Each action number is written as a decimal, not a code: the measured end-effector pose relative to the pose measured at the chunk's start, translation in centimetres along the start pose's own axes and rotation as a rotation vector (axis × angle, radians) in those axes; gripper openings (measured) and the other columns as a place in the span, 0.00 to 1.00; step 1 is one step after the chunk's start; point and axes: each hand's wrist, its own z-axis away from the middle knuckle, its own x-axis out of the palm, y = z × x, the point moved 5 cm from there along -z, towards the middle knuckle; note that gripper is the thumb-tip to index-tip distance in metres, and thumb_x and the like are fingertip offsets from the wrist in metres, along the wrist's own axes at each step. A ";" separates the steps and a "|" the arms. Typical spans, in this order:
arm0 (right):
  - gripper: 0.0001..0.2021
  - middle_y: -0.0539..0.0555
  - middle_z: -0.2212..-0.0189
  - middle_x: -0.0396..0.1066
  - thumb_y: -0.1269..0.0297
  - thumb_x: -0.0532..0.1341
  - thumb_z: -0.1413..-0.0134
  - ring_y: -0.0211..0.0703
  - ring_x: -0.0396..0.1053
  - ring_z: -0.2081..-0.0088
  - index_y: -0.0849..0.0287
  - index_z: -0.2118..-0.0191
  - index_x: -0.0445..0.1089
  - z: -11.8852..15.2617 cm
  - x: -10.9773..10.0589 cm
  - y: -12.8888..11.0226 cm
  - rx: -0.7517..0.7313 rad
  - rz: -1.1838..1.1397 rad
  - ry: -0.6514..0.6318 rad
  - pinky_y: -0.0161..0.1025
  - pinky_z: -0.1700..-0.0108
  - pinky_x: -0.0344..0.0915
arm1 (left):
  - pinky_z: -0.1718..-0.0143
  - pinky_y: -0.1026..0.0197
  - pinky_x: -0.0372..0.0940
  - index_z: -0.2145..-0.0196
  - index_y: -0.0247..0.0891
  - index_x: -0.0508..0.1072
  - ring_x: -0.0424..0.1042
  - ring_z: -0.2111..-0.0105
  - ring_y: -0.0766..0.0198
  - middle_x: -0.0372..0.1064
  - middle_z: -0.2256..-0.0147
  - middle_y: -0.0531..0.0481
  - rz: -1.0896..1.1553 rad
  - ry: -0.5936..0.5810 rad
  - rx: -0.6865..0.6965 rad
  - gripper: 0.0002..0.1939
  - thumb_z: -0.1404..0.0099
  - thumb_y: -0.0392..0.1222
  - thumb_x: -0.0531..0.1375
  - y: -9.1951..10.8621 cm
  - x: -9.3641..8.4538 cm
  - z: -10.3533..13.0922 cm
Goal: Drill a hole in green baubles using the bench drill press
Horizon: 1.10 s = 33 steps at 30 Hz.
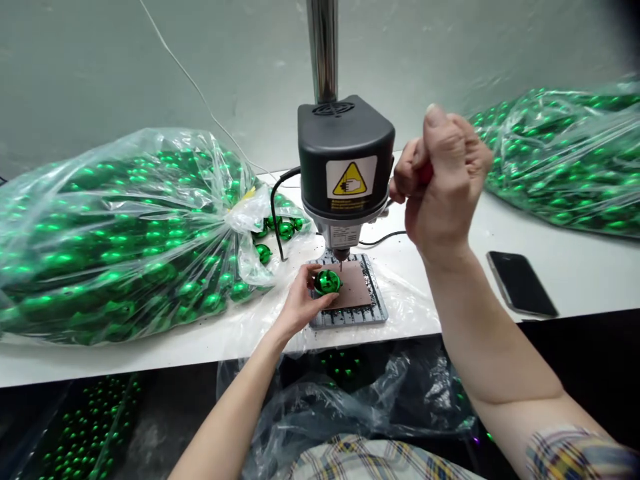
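Observation:
My left hand [304, 299] holds a shiny green ball [327, 283] between thumb and fingers, over the brown board [357, 287] on the grey slotted base. The thin bit [341, 266] of the black drill press [345, 147] points down just behind and right of the ball; whether they touch is unclear. Raised at the right side of the machine, my right hand [445, 167] is wrapped round a lever handle, whose red part [425, 175] shows between the fingers.
A clear bag of green balls [125, 247] fills the left of the white table [400, 247]. Loose green balls [286, 231] lie by its mouth. Another full bag [565, 160] stands at the right, with a phone [523, 283] in front. Plastic film [345, 407] hangs below the edge.

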 end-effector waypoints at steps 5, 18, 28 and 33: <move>0.28 0.42 0.87 0.51 0.46 0.74 0.53 0.30 0.49 0.86 0.54 0.81 0.56 -0.1 0.1 0.0 -0.004 -0.034 -0.007 0.38 0.88 0.43 | 0.57 0.57 0.66 0.47 0.40 0.74 0.71 0.58 0.58 0.72 0.56 0.46 -0.071 -0.064 0.070 0.25 0.42 0.43 0.71 0.2 0.7 -1.4; 0.31 0.44 0.85 0.49 0.36 0.65 0.46 0.32 0.47 0.83 0.54 0.79 0.50 0.1 -0.1 0.1 0.026 0.190 -0.018 0.38 0.84 0.47 | 0.48 0.47 0.66 0.47 0.41 0.75 0.68 0.50 0.49 0.73 0.56 0.45 -0.134 0.008 0.086 0.29 0.46 0.41 0.73 -0.5 3.2 -1.8; 0.33 0.44 0.86 0.46 0.33 0.65 0.50 0.33 0.46 0.83 0.54 0.78 0.47 -0.1 -0.1 0.1 -0.003 0.163 -0.018 0.39 0.84 0.47 | 0.37 0.45 0.62 0.45 0.41 0.76 0.65 0.41 0.47 0.66 0.46 0.40 0.002 0.043 0.043 0.31 0.46 0.42 0.75 -1.4 3.8 -1.2; 0.27 0.43 0.87 0.47 0.52 0.67 0.42 0.31 0.46 0.85 0.54 0.81 0.51 1.1 -0.2 -0.5 -0.063 0.088 -0.011 0.38 0.85 0.45 | 0.35 0.46 0.61 0.44 0.42 0.75 0.64 0.39 0.47 0.64 0.44 0.41 0.017 0.059 0.023 0.32 0.47 0.42 0.75 -2.0 4.2 -1.1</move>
